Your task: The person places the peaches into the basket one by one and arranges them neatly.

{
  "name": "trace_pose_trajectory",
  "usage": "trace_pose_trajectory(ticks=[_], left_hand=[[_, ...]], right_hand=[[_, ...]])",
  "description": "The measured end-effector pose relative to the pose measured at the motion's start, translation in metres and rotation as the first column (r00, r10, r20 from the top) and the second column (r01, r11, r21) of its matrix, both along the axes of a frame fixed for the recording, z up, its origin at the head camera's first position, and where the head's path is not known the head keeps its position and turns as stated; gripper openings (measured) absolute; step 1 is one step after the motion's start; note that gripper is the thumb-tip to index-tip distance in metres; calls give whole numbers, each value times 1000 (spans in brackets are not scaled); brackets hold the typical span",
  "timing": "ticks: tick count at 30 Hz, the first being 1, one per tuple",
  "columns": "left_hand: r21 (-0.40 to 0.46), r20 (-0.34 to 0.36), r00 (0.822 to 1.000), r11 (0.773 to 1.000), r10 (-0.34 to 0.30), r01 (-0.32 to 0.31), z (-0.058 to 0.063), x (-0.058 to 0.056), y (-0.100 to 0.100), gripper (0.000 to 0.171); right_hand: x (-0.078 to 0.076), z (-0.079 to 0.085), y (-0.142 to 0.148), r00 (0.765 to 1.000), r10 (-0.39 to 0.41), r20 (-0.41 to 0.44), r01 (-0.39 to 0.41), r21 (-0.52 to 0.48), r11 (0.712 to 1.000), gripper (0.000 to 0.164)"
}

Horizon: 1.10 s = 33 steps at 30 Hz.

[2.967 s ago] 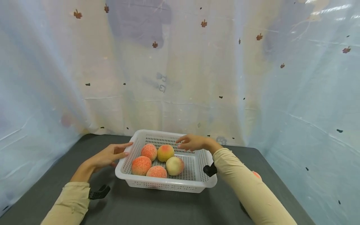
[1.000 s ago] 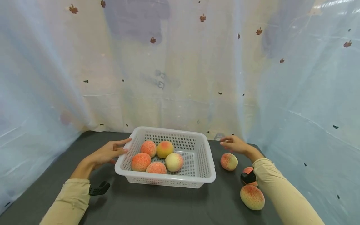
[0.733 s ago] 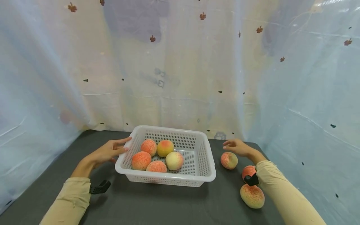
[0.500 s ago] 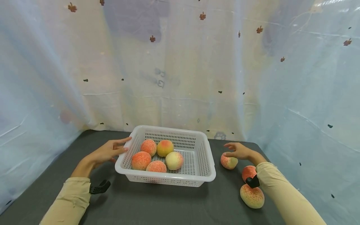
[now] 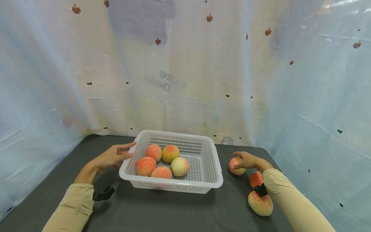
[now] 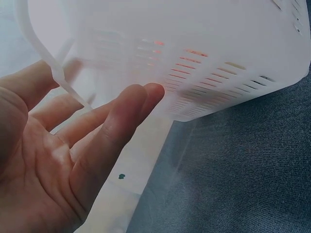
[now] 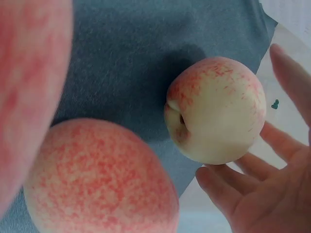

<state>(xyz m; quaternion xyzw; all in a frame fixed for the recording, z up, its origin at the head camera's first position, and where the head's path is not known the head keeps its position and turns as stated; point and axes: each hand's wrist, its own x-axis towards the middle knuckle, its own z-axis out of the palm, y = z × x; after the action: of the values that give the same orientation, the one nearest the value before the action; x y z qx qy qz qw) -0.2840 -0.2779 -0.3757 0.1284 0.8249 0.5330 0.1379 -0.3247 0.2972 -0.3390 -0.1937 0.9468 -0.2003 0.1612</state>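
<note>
A white perforated plastic basket (image 5: 171, 185) holds several peaches, among them a pale peach (image 5: 180, 166) and a yellow-red peach (image 5: 170, 153). At its left end my left hand (image 5: 111, 158) grips the rim, thumb at the edge, with other fingers against the outer wall (image 6: 218, 29) in the left wrist view. On the right, my right hand (image 5: 247, 161) reaches around a red-and-cream peach (image 5: 237, 170) lying on the table. In the right wrist view the spread fingers (image 7: 218, 187) lie behind and beside this peach (image 7: 218, 111), with one finger or thumb apart from it.
Two more peaches lie near the right forearm: a reddish peach (image 5: 256, 179) and a larger speckled peach (image 5: 260, 203) nearer me. A dark cloth covers the table (image 5: 162, 212). A pale plastic sheet (image 5: 185, 74) hangs behind and at both sides.
My right hand has moved from above the basket to the right, then down around the red-and-cream peach. My left hand stays at the basket's left rim.
</note>
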Motion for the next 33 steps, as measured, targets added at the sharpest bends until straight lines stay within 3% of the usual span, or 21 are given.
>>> trace_pose_trajectory(ticks=[12, 16, 19, 26, 33], left_hand=[[13, -3, 1000, 1000, 7, -7, 0, 2, 2, 75], [25, 2, 1000, 1000, 9, -9, 0, 2, 1, 76], [33, 3, 1000, 999, 7, -7, 0, 2, 1, 76], [40, 1, 1000, 999, 5, -5, -1, 1, 0, 75], [52, 5, 1000, 999, -3, 2, -2, 1, 1, 75]], right_hand=[[-1, 5, 10, 1000, -21, 4, 21, 73, 997, 65], [-2, 7, 10, 1000, -19, -3, 19, 77, 997, 56], [-3, 8, 9, 997, -64, 31, 62, 41, 997, 47], [3, 13, 8, 976, -141, 165, 130, 75, 989, 61], [3, 18, 12, 987, -78, 139, 76, 19, 997, 63]])
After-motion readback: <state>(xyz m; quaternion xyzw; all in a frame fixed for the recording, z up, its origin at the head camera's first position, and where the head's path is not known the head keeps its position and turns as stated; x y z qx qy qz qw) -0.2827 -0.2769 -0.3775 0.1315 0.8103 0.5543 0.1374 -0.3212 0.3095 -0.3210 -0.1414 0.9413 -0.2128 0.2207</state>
